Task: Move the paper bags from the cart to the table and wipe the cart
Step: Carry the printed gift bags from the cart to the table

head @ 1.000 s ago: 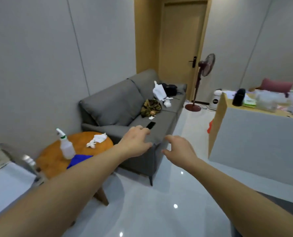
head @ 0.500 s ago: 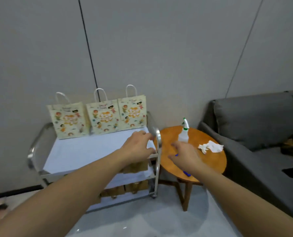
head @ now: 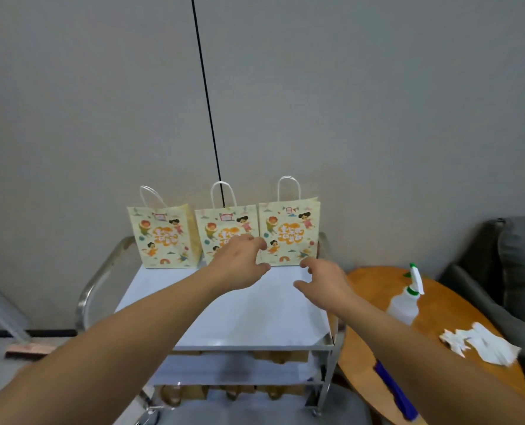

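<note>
Three cream paper bags with cartoon prints and white handles stand in a row at the back of the metal cart [head: 249, 314], against the wall: left bag [head: 163, 237], middle bag [head: 215, 231], right bag [head: 288, 231]. My left hand [head: 239, 265] hovers over the cart top in front of the middle bag, fingers loosely curled, holding nothing. My right hand [head: 322, 283] reaches out beside it, just below the right bag, fingers spread and empty. Neither hand touches a bag.
A round wooden table [head: 439, 326] stands right of the cart with a spray bottle [head: 406, 299], crumpled white tissue [head: 478, 342] and a blue cloth [head: 393, 391]. A grey sofa [head: 515, 271] is at far right. A broom [head: 25, 348] lies at lower left. Brown items fill the cart's lower shelves.
The view swung left from the sofa to face the cart head-on. Both hands moved forward over the cart top toward the bags, staying empty.
</note>
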Motion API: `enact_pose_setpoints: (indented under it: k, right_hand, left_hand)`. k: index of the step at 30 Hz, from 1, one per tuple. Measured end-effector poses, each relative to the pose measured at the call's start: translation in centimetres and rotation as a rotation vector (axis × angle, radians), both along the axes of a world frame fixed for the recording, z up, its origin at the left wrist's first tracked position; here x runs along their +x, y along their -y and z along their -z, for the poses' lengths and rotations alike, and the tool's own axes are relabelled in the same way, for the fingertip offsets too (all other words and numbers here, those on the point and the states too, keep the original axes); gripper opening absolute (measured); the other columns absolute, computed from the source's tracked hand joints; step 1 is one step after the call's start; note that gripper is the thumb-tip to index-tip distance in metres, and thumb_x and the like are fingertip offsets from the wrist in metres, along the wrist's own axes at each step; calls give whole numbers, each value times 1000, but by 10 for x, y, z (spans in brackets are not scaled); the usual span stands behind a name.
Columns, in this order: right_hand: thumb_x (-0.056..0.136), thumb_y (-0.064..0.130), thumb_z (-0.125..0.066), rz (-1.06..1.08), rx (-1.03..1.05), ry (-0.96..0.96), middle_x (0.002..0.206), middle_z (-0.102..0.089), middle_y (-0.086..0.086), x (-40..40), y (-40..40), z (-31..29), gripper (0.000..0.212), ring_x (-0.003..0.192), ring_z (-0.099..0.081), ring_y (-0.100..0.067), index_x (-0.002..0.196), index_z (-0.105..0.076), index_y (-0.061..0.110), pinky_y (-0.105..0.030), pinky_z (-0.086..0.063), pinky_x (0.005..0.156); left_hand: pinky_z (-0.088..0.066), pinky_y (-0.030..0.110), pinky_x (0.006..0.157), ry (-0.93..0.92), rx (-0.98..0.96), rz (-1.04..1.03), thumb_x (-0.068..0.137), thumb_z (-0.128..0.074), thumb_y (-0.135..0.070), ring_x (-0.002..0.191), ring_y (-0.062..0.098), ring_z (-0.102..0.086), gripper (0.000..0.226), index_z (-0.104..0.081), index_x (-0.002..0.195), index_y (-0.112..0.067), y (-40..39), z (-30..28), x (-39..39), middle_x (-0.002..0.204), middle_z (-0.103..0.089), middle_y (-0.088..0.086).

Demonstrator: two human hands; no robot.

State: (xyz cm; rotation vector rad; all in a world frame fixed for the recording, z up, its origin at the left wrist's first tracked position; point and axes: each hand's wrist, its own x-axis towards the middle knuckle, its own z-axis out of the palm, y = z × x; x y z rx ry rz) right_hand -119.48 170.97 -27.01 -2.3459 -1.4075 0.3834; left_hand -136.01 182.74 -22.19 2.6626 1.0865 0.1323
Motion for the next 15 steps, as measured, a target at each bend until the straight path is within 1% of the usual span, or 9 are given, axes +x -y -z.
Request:
enact_pose_setpoints:
  k: [5,9,13,14,15]
  right_hand:
    - [93,40,-66,10,-12,-5,134,-60,-3,35,-38,-1,56,121,-57,-22,143,-50,20,-36,-51,97]
    - [92,38,-67,27,-22,-17,128,-62,-3,59,-69,1,51,111,-61,-22,137,-55,19,-36,-54,92]
    - [91,34,-69,93,-18,-72,130,-63,-2,85,-105,6,51,110,-63,-21,138,-54,19,-37,-58,90]
    - [91,32,-69,121,-7,-94,131,-62,-2,92,-114,5,51,111,-64,-20,138,-54,19,-36,-59,88]
    - [92,30,-69,147,1,-110,131,-62,-2,100,-124,3,51,110,-64,-19,139,-53,19,-31,-60,83]
  left_hand:
    - [-40,40,105,25,7,14,95,-61,-44,133,24,-41,49,-50,139,-24,-41,0,36,142,-48,3]
    - [-39,38,106,90,36,16,95,-62,-40,132,23,-42,49,-52,140,-21,-82,-10,69,141,-50,2]
    - [-42,34,98,205,39,35,97,-61,-35,127,21,-46,46,-53,140,-20,-128,-18,106,140,-51,1]
    - [-43,32,95,224,40,45,97,-60,-34,126,21,-47,45,-52,140,-20,-139,-19,116,141,-51,1]
    - [-43,32,96,237,42,56,98,-60,-33,126,20,-47,45,-52,140,-21,-151,-21,126,141,-50,0]
